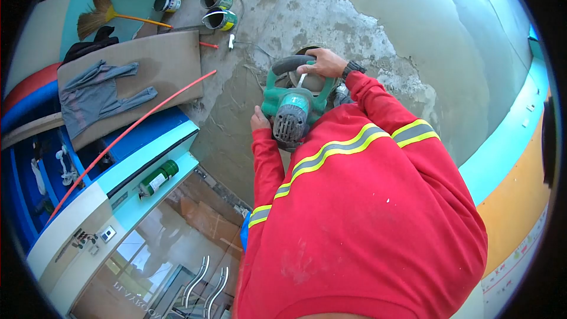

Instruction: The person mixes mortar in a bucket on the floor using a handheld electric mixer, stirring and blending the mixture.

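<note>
A green power tool point(293, 103) with a grey motor housing and a black-topped handle is in front of the red-sleeved body. My right hand point(326, 62), a dark watch on its wrist, is closed on the tool's upper handle. At the tool's other side my left hand point(258, 119) is pressed against the green body; its fingers are mostly hidden behind the tool. Beyond the handle, a round rim point(309, 53) shows partly, largely covered by tool and hand.
Buckets point(220, 19) stand on the rough concrete floor point(266, 0), near a broom point(97, 15). A grey shirt point(100, 97) lies on a brown board point(171, 65). A long red pole point(139, 123) slants at left. Smooth wet-looking floor point(443, 41) spreads at right.
</note>
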Demonstrator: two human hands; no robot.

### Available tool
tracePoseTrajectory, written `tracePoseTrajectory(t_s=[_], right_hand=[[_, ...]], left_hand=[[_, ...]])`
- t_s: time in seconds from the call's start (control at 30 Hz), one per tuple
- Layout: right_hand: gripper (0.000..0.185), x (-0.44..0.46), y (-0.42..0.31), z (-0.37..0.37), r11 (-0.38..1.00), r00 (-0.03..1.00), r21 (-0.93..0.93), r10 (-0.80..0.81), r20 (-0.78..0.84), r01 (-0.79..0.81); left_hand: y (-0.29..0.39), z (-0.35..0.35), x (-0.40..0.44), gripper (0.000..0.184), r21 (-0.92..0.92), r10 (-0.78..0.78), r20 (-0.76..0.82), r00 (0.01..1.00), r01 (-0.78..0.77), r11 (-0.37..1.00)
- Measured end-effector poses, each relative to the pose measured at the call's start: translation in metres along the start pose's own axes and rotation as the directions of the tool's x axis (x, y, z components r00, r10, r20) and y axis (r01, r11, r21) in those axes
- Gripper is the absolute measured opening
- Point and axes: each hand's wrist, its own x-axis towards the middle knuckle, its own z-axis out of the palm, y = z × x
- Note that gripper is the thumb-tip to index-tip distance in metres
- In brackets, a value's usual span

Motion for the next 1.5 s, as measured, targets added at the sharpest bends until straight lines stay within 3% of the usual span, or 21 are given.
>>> tracePoseTrajectory(t_s=[0.03, 0.23, 0.33, 0.47, 0.57, 0.67, 0.77, 0.87, 0.97, 1.07, 1.17, 1.5], right_hand=[[0.062, -0.002, -0.004, -0.002, 0.998, 0.998, 0.045, 0.048, 0.037, -0.05], [0.065, 0.013, 0.015, 0.012, 0.998, 0.998, -0.005, -0.061, -0.003, 0.061], [0.068, 0.007, -0.003, 0.003, 0.997, 0.992, 0.031, 0.063, 0.105, -0.067], [0.071, 0.01, -0.004, 0.005, 0.995, 0.986, 0.013, 0.093, 0.141, -0.096], [0.071, 0.013, -0.004, 0.009, 0.993, 0.982, -0.006, 0.118, 0.147, -0.118], [0.07, 0.013, -0.001, 0.01, 0.996, 0.987, -0.027, 0.092, 0.129, -0.089], [0.068, 0.013, 0.014, 0.016, 0.999, 0.997, -0.02, 0.033, 0.065, -0.032], [0.068, 0.01, 0.018, 0.017, 0.997, 0.997, -0.02, 0.074, 0.027, -0.074], [0.068, 0.0, 0.008, 0.013, 0.991, 0.991, 0.011, 0.132, 0.027, -0.133], [0.067, -0.003, 0.002, 0.01, 0.985, 0.985, 0.027, 0.167, 0.049, -0.169], [0.067, -0.003, 0.004, 0.014, 0.988, 0.988, -0.001, 0.153, 0.037, -0.153], [0.065, -0.004, -0.004, 0.011, 0.982, 0.979, 0.033, 0.185, 0.082, -0.188]], left_hand=[[0.003, 0.0, -0.003, 0.067, -0.005, -0.025, 0.01, 1.0, 0.025, 1.0], [-0.016, -0.001, 0.001, 0.067, 0.042, -0.075, 0.033, 0.997, 0.074, 0.996], [-0.014, -0.003, -0.003, 0.067, 0.052, -0.101, 0.052, 0.994, 0.098, 0.994], [-0.024, -0.004, -0.004, 0.069, 0.032, -0.12, 0.115, 0.986, 0.117, 0.993], [-0.065, 0.008, 0.007, 0.07, -0.089, -0.15, 0.118, 0.982, 0.161, 0.983], [-0.066, 0.008, 0.007, 0.07, -0.031, -0.204, 0.119, 0.972, 0.209, 0.977], [-0.033, 0.002, -0.001, 0.069, 0.111, -0.185, 0.107, 0.977, 0.174, 0.979], [-0.014, 0.002, -0.006, 0.068, 0.103, -0.086, 0.058, 0.995, 0.08, 0.991], [0.001, -0.004, -0.006, 0.067, 0.102, -0.135, 0.138, 0.981, 0.121, 0.987], [-0.01, -0.002, -0.001, 0.067, 0.089, -0.121, 0.158, 0.98, 0.108, 0.99], [-0.03, 0.005, 0.005, 0.067, 0.155, -0.074, 0.03, 0.997, 0.068, 0.986], [-0.017, -0.003, -0.005, 0.068, 0.077, -0.059, 0.099, 0.993, 0.051, 0.996]])
